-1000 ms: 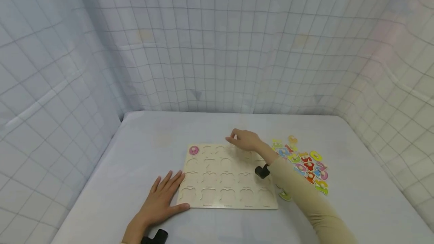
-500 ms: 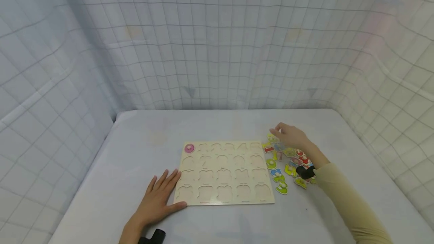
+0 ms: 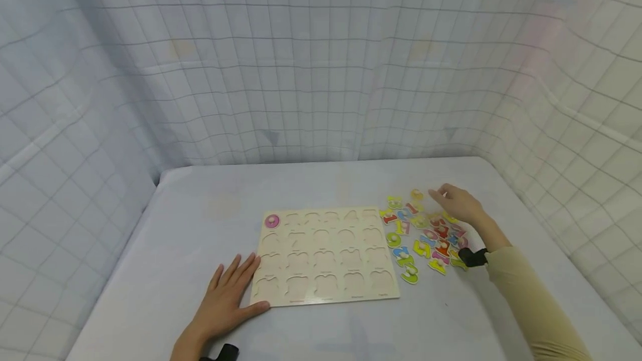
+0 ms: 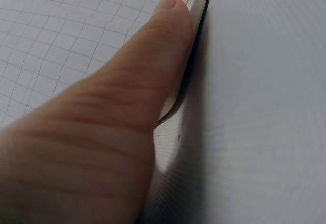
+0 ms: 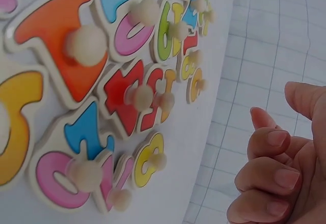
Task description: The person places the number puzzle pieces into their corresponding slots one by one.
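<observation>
A pale wooden number puzzle board (image 3: 310,248) lies flat, with a round pink piece (image 3: 272,221) in its top left recess. Spread fingers of my left hand (image 3: 225,299) rest at the board's left edge; in the left wrist view the thumb (image 4: 158,46) lies against the board's edge (image 4: 202,10). My right hand (image 3: 457,203) hovers beyond the heap of loose number pieces (image 3: 421,248), holding nothing. In the right wrist view its fingers (image 5: 265,175) are loosely curled, thumb apart. Knobbed pieces show there, among them a red one (image 5: 119,94) and a yellow one (image 5: 145,165).
A small yellow-orange piece (image 3: 417,194) lies at the far end of the heap, left of the right fingertips. Some pieces overlap. White gridded cloth (image 3: 301,71) walls in the white table (image 3: 241,194) at the back and both sides. Each wrist carries a black camera (image 3: 471,258).
My right hand has swept from over the board's far edge to the right, past the heap of pieces. The left hand keeps its place on the board. The head view has shifted slightly.
</observation>
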Motion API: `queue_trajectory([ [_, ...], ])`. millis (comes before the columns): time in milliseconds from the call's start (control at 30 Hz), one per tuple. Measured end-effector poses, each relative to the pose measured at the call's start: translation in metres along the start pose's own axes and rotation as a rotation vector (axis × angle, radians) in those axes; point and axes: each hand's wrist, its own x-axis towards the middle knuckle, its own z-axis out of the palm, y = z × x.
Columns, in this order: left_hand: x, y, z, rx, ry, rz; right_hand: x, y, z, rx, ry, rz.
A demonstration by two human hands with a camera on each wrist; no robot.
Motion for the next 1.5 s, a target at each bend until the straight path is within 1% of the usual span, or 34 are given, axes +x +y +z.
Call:
queue_trajectory([
  [133,-0.003,0.0,-0.002,0.004,0.019,0.001,-0.005,0.007,-0.001,0.004,-0.002,-0.002],
  [200,-0.004,0.0,-0.003,0.004,0.033,0.007,-0.009,0.009,-0.001,0.011,-0.02,-0.003],
  [300,-0.004,0.0,-0.004,0.005,0.054,0.016,-0.016,0.013,0.003,0.023,-0.063,0.005],
  [433,-0.004,0.0,-0.005,0.026,0.066,0.019,-0.026,0.017,0.012,0.021,-0.149,0.006],
  [567,-0.005,-0.001,-0.005,0.026,0.069,0.02,-0.038,0.018,0.021,-0.026,-0.22,-0.036],
  [700,-0.004,-0.003,-0.005,0.024,0.054,0.011,-0.048,0.017,0.029,-0.068,-0.248,-0.044],
  [867,-0.002,-0.004,-0.004,0.028,0.025,0.0,-0.053,0.02,0.038,-0.094,-0.228,-0.076],
  [967,-0.002,-0.002,-0.005,0.016,0.033,0.005,-0.056,0.022,0.041,-0.091,-0.204,-0.111],
  [1067,-0.003,0.001,-0.005,0.003,0.038,0.003,-0.059,0.022,0.042,-0.093,-0.193,-0.144],
  [1167,-0.004,0.004,-0.005,-0.015,0.023,-0.005,-0.061,0.019,0.038,-0.1,-0.191,-0.15],
  [1300,-0.005,0.005,-0.004,-0.015,0.003,-0.018,-0.06,0.01,0.026,-0.103,-0.184,-0.145],
  [1400,-0.005,0.005,-0.003,-0.004,-0.003,-0.031,-0.056,-0.002,0.019,-0.096,-0.17,-0.174],
  [1500,-0.003,0.005,-0.002,-0.002,-0.013,-0.041,-0.047,-0.017,0.02,-0.091,-0.159,-0.205],
])
